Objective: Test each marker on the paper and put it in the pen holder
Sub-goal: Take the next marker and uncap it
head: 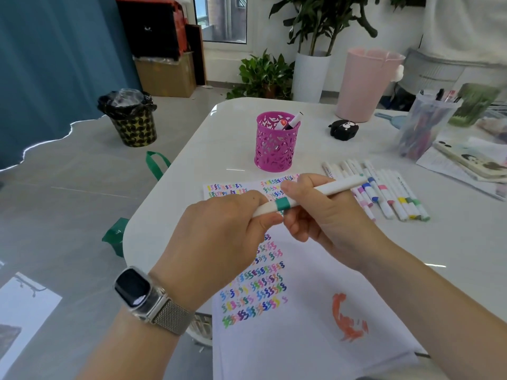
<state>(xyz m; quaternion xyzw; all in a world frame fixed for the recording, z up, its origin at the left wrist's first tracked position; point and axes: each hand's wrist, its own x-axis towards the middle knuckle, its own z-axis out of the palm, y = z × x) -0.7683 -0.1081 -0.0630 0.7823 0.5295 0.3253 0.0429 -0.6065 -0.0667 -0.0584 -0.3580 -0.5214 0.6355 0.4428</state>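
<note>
I hold a white marker with a teal band (282, 203) level above the paper (301, 311). My left hand (219, 234) grips its cap end. My right hand (321, 212) grips the barrel just right of the band. The paper is covered with rows of coloured squiggles and one orange scribble. A pink cut-out pen holder (275, 142) stands beyond the paper with two markers in it. A row of several white markers (384, 190) lies on the table to the right of my hands.
A clear tub of pens (424, 124), a black case (343, 129), a pink bin (365, 83) and notebooks (472, 160) sit at the back right. The white table's (214, 149) rounded edge runs down the left. A black-bagged bin (131, 119) stands on the floor.
</note>
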